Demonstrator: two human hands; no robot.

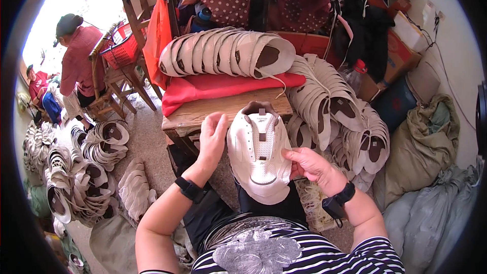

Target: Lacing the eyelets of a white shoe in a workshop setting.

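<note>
Two raised hands: left (211,136) uncurled, apparently empty, right (309,164) pinching a white shoe upper (262,166) by its edge

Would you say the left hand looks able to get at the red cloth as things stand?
Probably yes: the left hand looks empty, and the red cloth juts out, uncovered, in front of the stacked shoe uppers.

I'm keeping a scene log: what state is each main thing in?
White shoe upper: held, unlaced, toe toward the wearer.
Right hand: closed on the upper's side edge.
Left hand: open, raised beside it.
Row of beige uppers: nested, lying on the red cloth.
Red cloth: laid across the wooden bench.
Wooden bench: partly covered.
Khaki sack: slumped.
</note>
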